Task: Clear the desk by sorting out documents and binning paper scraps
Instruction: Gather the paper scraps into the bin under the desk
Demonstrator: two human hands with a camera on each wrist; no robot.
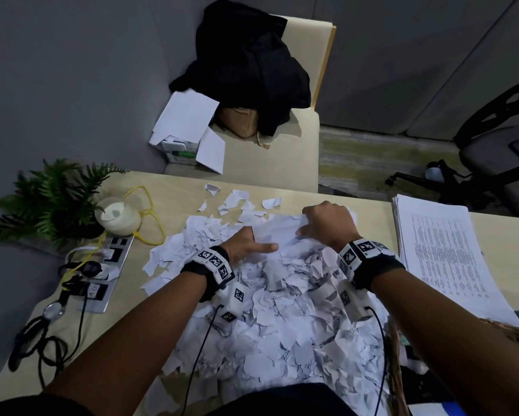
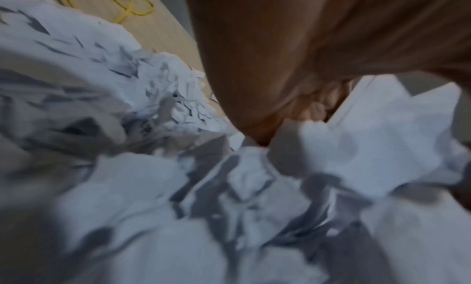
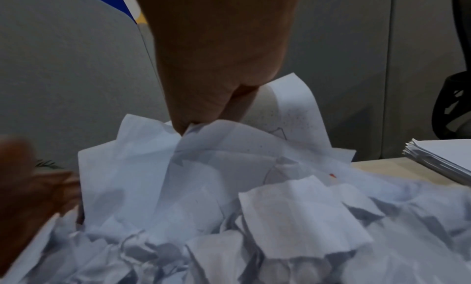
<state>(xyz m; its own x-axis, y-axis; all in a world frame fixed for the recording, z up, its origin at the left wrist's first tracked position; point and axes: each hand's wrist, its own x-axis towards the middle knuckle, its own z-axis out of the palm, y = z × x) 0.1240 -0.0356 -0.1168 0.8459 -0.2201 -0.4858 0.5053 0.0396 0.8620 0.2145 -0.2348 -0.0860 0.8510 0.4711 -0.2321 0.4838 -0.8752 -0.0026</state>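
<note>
Torn white paper scraps (image 1: 270, 322) lie in one big heap on the pale wooden surface (image 1: 174, 187), from its far part to the near edge. On top of the heap, at the far side, lies a larger creased white sheet (image 1: 277, 228). The right hand (image 1: 327, 223) grips the right edge of this sheet, with the fingers (image 3: 193, 115) curled and pinching the paper. The left hand (image 1: 246, 244) is at its left edge; the thumb lies straight on the paper, but I cannot tell what the other fingers do, because paper hides them.

I think the sheet can tear if both hands pull apart, because it is already creased. Loose scraps on it can also slide off, over the near edge or to the left, among the yellow cable (image 1: 148, 211) and the grey power strip (image 1: 108, 265).

On the right, just beside the heap, is a thick stack of printed documents (image 1: 444, 253); scraps may fall on it. On the left stand a green fern-like plant (image 1: 51, 199) and a white round candle jar (image 1: 118, 216). Some small scraps (image 1: 237, 199) lie apart behind the heap.
</note>
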